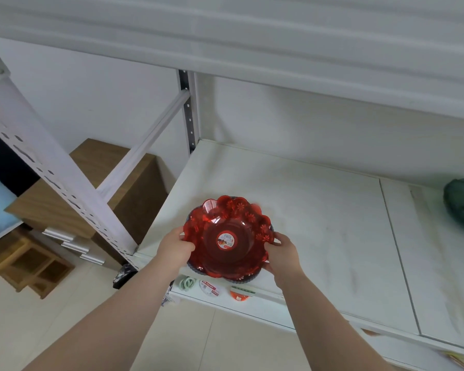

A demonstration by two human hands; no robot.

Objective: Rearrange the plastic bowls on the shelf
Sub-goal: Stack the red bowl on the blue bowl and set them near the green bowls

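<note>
Both hands, left hand [176, 249] and right hand [283, 253], clasp the translucent red scalloped plastic bowl [227, 236] by opposite rims. Best lowered level onto the white shelf board [319, 210], grip even.

One head-worn wide-angle view, looking forward and steeply down from above the person's forearms onto the white shelf board [319, 210], close enough that both arms run from the bottom edge to mid-frame. It faces the shelf's back panel, with the underside of the next shelf [279, 36] bowing across the top and the slotted upright [51, 167] slanting down the left, lines bent by the lens. Tiled floor [225, 344] shows below the front edge; no second view.
</note>
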